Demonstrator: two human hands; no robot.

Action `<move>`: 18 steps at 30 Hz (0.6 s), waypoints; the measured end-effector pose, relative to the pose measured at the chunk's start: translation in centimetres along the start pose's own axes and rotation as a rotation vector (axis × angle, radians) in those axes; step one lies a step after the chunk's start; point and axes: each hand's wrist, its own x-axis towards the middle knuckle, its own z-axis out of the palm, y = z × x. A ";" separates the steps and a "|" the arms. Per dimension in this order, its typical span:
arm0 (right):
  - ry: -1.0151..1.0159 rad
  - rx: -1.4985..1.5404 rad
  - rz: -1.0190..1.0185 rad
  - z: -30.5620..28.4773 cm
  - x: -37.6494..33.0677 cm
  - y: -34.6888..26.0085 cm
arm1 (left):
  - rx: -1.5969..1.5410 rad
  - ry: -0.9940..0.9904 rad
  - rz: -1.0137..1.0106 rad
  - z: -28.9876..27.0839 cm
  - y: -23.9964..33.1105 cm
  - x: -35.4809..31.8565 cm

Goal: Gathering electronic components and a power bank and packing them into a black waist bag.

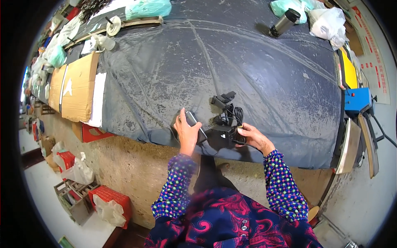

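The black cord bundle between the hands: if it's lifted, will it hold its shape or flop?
Probably floppy: the black cord bundle lies in loose loops on the dark table cover. It looks light, yet seems to run into the black block by the right hand, so it may drag that along.

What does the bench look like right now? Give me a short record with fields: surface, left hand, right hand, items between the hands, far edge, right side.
surface: dark plastic-covered table, scuffed and dusty
left hand: left hand gripping a dark handheld device at the near edge
right hand: right hand holding a small black box with a cable
items between the hands: black clip-like part and coiled black cord
far edge: metal flask lying down, white and green plastic bags
right side: blue machine
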 end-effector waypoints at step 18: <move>0.028 0.365 0.034 -1.0 -3.4 2.7 | -0.730 -0.459 -0.261 -4.0 -0.4 2.0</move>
